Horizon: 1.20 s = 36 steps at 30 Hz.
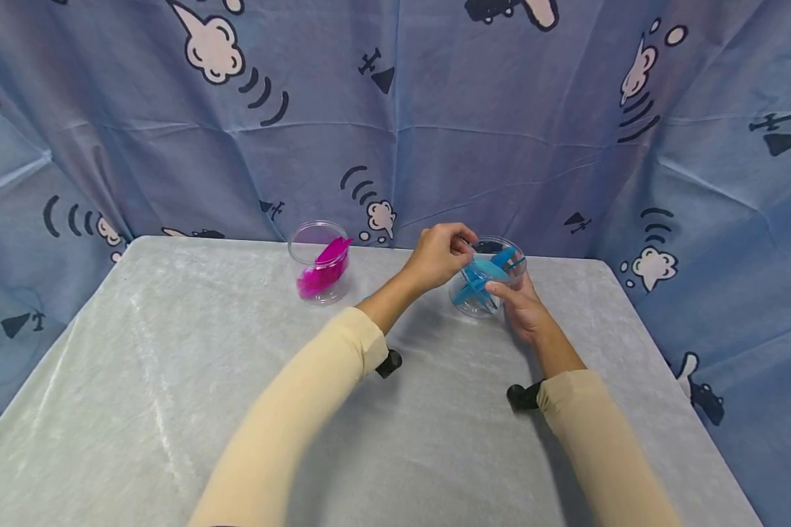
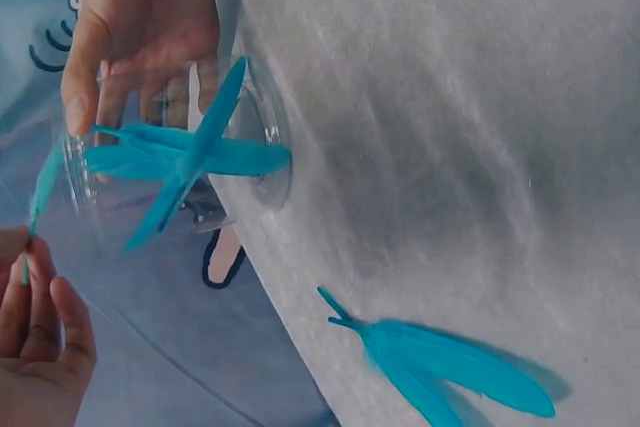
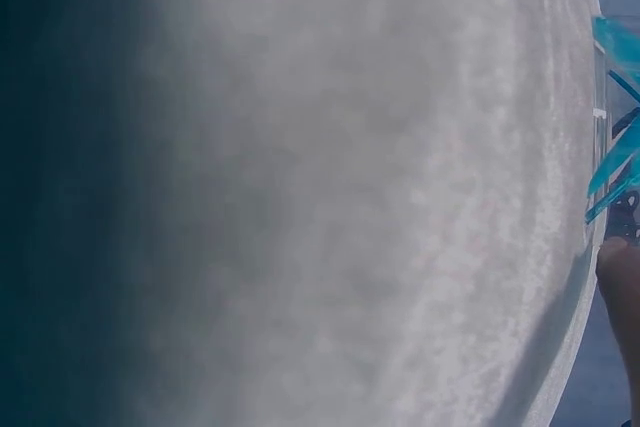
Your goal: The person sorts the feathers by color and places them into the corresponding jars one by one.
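Observation:
My right hand [image 1: 527, 315] grips a clear plastic jar [image 1: 477, 310] from its right side, thumb near the rim. Several blue feathers [image 2: 180, 152] stand crisscrossed inside it. Over the jar's mouth, my left hand [image 1: 437, 256] pinches one light blue feather [image 2: 46, 184] between thumb and fingertips. Two or so more blue feathers [image 2: 455, 367] lie on the table in the left wrist view; the head view does not show them. At its right edge, the right wrist view catches only part of a finger [image 3: 622, 292] and some blue feathers [image 3: 618, 162].
A second clear jar [image 1: 329, 296] with magenta feathers [image 1: 323, 271] stands to the left, near the table's back edge. A pale cloth covers the table [image 1: 138, 380]. Blue printed curtains [image 1: 329, 168] hang behind and at both sides.

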Tool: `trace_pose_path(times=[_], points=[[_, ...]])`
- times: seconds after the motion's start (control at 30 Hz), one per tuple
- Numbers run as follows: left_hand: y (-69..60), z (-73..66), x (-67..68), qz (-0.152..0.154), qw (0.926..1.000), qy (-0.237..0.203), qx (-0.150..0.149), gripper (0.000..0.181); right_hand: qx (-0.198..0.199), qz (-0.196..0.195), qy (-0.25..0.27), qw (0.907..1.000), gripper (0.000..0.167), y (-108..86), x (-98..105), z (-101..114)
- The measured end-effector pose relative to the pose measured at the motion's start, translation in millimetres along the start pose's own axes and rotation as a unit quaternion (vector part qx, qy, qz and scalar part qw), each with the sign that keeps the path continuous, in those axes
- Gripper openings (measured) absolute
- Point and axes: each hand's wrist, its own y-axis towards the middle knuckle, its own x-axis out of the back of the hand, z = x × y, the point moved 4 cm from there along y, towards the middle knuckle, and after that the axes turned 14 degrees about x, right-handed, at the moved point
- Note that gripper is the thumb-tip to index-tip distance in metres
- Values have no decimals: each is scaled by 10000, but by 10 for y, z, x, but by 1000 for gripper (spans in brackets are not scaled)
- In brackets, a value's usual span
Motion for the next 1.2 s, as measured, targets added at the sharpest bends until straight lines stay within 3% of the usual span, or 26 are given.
trace_pose_path(times=[0.23, 0.37, 0.8, 1.1, 1.2], points=[[11, 0, -22, -402, 9991, 56, 115, 13, -66, 14, -17, 10000, 94, -1, 6, -7], [15, -4, -35, -408, 9990, 18, 162, 12, -53, 4, 15, 10000, 93, -3, 1, -11], [-10, -11, -150, 358, 9990, -226, 116, 16, -13, 25, -14, 10000, 92, 4, 5, -8], [-7, 34, -147, 779, 9963, -348, -105, 27, 56, 36, 18, 10000, 90, -2, -5, 9], [-32, 66, -95, 760, 9963, -392, -96, 29, -13, -10, -20, 10000, 91, -4, -3, 14]])
